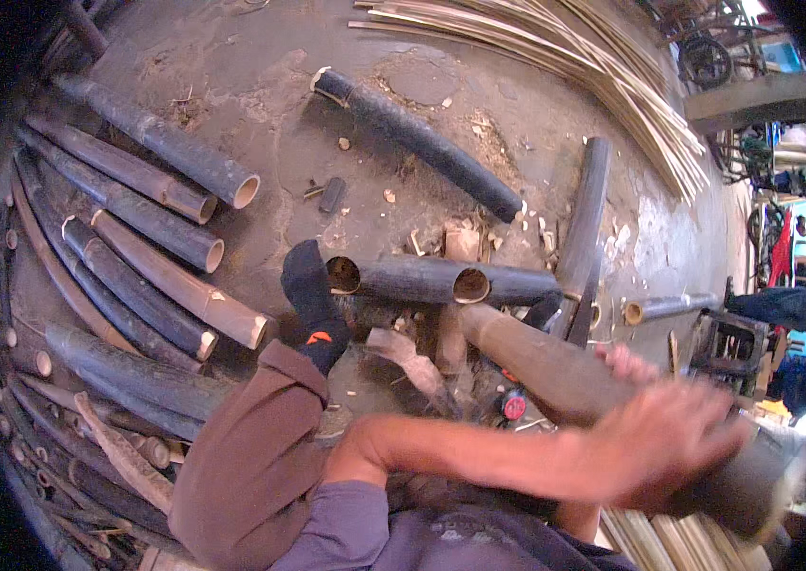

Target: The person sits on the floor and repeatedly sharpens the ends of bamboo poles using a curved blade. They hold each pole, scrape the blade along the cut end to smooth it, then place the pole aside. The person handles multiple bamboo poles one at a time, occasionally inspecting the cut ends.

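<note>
Approx. partway, judging by what shows: thin bamboo strips [603, 81] lie split on the floor [250, 105], but the thick bamboo tube [546, 366], slanting up front-R, looks unsplit, as do bamboo lengths [179, 276] on the L. L hand [679, 438], blurred, is over the tube w/ fingers part-extended, can't tell if gripping; R hand [629, 364], mostly hidden, seems curled round it from below.

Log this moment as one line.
left grip: on thick bamboo tube, blurred | right grip: at tube's far side, partly hidden | dark bamboo: on floor
</note>
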Available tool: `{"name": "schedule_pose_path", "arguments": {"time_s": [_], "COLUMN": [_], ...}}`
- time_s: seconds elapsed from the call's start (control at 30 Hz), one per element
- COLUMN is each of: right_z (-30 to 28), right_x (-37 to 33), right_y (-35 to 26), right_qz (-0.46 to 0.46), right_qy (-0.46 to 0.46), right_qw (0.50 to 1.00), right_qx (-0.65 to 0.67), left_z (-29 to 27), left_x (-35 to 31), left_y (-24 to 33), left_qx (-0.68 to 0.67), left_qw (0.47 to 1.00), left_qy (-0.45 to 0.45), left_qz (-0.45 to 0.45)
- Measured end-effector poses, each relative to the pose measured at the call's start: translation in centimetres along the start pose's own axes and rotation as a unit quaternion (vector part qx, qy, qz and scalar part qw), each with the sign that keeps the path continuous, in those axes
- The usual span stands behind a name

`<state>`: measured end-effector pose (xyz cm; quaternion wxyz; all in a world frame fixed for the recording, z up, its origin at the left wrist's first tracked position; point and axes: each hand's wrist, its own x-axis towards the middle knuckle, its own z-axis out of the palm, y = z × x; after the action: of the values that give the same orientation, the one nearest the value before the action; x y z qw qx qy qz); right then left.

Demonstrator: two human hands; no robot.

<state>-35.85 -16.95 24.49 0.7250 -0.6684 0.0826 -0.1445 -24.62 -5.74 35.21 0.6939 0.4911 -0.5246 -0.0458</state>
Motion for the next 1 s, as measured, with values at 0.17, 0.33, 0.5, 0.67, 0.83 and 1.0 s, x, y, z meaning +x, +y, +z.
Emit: {"name": "schedule_pose_path", "arguments": {"time_s": [0.17, 0.33, 0.5, 0.67, 0.83, 1.0], "right_z": [2.3, 7.3, 12.9, 7.2, -6.6, -18.2], "right_x": [1.9, 13.3, 23.4, 28.2, 22.9, 5.0], "right_y": [2.9, 8.1, 14.0, 13.2, 1.0, 6.8], "right_qz": [0.085, 0.012, 0.050, -0.131, -0.074, 0.182], "right_qy": [0.064, -0.083, -0.182, -0.237, -0.202, -0.057], "right_qw": [0.907, 0.836, 0.774, 0.789, 0.709, 0.680], "right_qx": [-0.408, -0.542, -0.605, -0.551, -0.671, -0.708], "left_z": [-17.3, -23.3, -24.1, -20.6, -15.6, -9.1], "left_x": [5.0, -3.8, -6.0, -6.3, -10.1, -14.7], "left_y": [-6.4, -15.4, -17.1, -18.9, -23.5, -25.1], "left_qx": [-0.223, 0.057, 0.080, 0.045, 0.184, 0.372], "left_qw": [0.865, 0.797, 0.785, 0.840, 0.878, 0.749], "left_qy": [0.287, 0.551, 0.552, 0.418, 0.063, -0.218], "left_qz": [-0.347, -0.241, -0.269, -0.342, -0.438, -0.503]}}
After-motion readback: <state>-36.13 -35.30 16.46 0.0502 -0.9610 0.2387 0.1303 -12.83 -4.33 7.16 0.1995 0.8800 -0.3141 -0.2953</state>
